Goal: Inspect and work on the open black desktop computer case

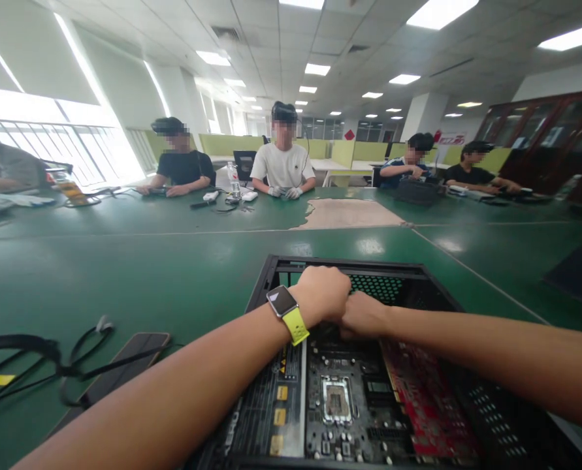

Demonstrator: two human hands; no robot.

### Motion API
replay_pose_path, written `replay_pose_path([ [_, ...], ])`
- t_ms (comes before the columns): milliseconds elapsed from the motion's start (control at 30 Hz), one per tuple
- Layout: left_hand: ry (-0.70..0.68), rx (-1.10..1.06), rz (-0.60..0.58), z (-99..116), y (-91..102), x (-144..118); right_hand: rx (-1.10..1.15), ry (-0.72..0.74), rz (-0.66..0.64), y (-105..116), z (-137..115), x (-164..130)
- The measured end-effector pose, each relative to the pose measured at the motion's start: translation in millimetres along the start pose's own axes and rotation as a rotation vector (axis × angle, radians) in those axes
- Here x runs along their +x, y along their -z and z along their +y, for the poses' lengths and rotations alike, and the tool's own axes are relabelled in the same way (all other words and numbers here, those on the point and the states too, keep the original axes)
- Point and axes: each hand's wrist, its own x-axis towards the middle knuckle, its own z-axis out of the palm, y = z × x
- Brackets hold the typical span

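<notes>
An uncovered black computer case (266, 277) lies on the green table in front of me. Inside it a motherboard (362, 434) with a bare metal CPU socket (337, 399) shows, and a red circuit card (428, 398) stands along its right side. My left hand (324, 290), with a watch (283, 302) on a yellow-green band at the wrist, is closed above the upper part of the case. Touching it from the right is my right hand (366, 315), also closed. The fingertips of both hands are turned away, so whatever they grip is hidden.
Black cables (60, 365) and a dark flat phone-like slab (134, 352) lie left of the case. Across the green table (197, 261) sit several people, one in a white shirt (285, 163) and gloves. A water bottle (233, 179) stands there. The table covering has a torn beige patch (352, 213).
</notes>
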Motion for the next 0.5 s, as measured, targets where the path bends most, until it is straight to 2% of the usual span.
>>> replay_pose_path([
  [100,-0.074,-0.022,-0.183,-4,-3.1,1,0.009,-0.036,-0.023,19,-2,-19],
  [167,-0.165,-0.117,-0.374,-3,-3.9,8,0.012,-0.121,-0.022,28,-3,-26],
  [233,-0.207,-0.197,-0.486,1,-1.1,16,0.01,-0.213,-0.012,34,-4,-30],
  [300,-0.184,-0.189,-0.434,5,5.3,17,0.023,-0.304,0.004,40,-8,-35],
  [367,-0.154,-0.113,-0.298,4,12.0,4,0.042,-0.399,0.022,45,-21,-50],
  [433,-0.123,-0.077,-0.191,-7,13.7,-26,0.083,-0.407,0.09,43,-46,-80],
  [500,-0.136,-0.144,-0.043,-26,4.7,-68,0.088,-0.295,0.253,29,-76,-120],
])
